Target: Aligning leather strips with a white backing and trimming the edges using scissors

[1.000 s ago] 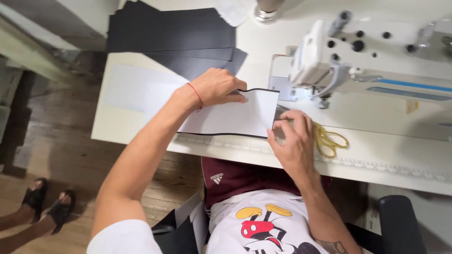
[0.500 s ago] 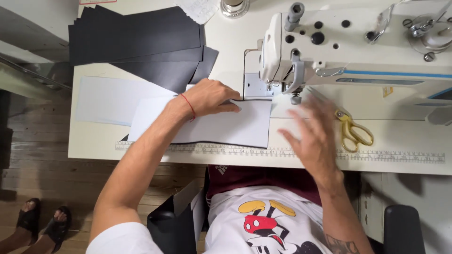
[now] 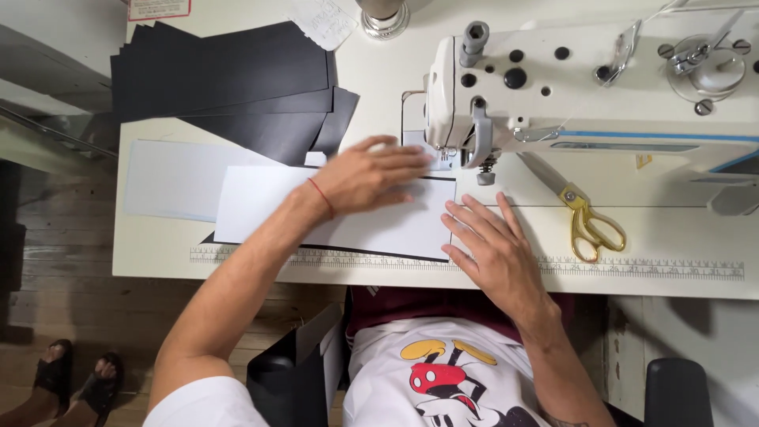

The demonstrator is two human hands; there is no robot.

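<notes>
Hands lay flat and open, gripping nothing: the left hand (image 3: pixel 368 175) pressed the white sheet (image 3: pixel 332 213) backed by a black piece (image 3: pixel 395 255), fingertips now reaching to the sewing machine (image 3: pixel 585 87) by its presser foot (image 3: pixel 484 170), where half a second earlier it had sat further back on the sheet. The right hand (image 3: pixel 494 249), raised and blurred before, had settled with fingers spread on the sheet's right edge, and the sheet lay on the table (image 3: pixel 680 237) closer to the needle than earlier. Gold-handled scissors (image 3: pixel 581 213) and the stack of black sheets (image 3: pixel 229 79) kept their places.
</notes>
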